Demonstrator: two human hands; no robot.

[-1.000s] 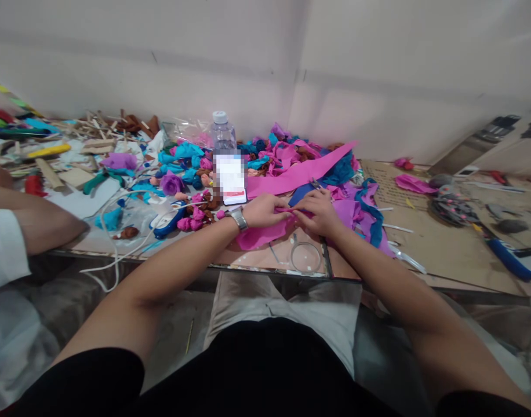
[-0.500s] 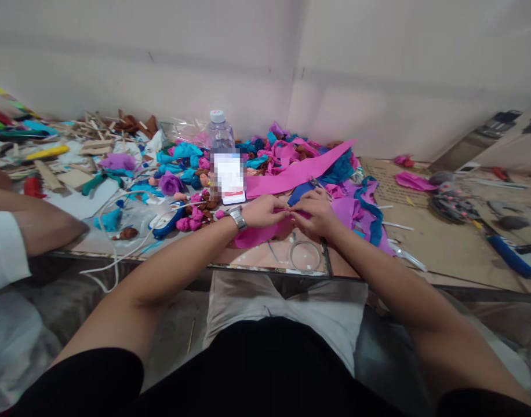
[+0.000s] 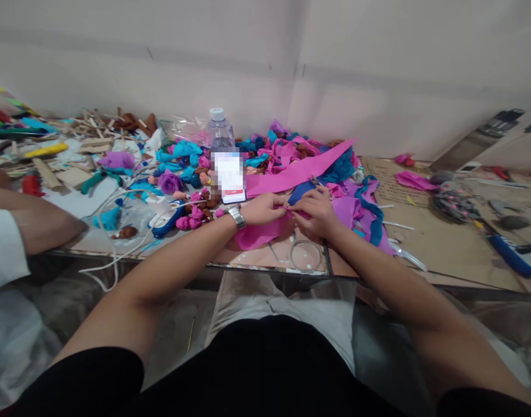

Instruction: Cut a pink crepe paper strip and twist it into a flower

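My left hand (image 3: 264, 209), a metal watch on its wrist, and my right hand (image 3: 316, 212) meet over a piece of pink crepe paper (image 3: 259, 235) lying near the table's front edge. Both hands pinch the paper's upper edge with curled fingers, fingertips almost touching. A long pink paper strip (image 3: 300, 168) runs behind them, with blue paper (image 3: 301, 191) just beyond my right hand. A clear ring (image 3: 305, 255) lies on the table below my right wrist.
A water bottle (image 3: 220, 131) and a propped phone (image 3: 229, 178) stand behind my hands amid several paper flowers (image 3: 170, 182) and scraps. Another person's arm (image 3: 28, 220) rests at the left. A white cable (image 3: 113, 231) hangs off the table edge. Tools (image 3: 454, 204) lie at right.
Both hands stay on the pink paper, working its edge with small finger movements. The view shifted slightly.
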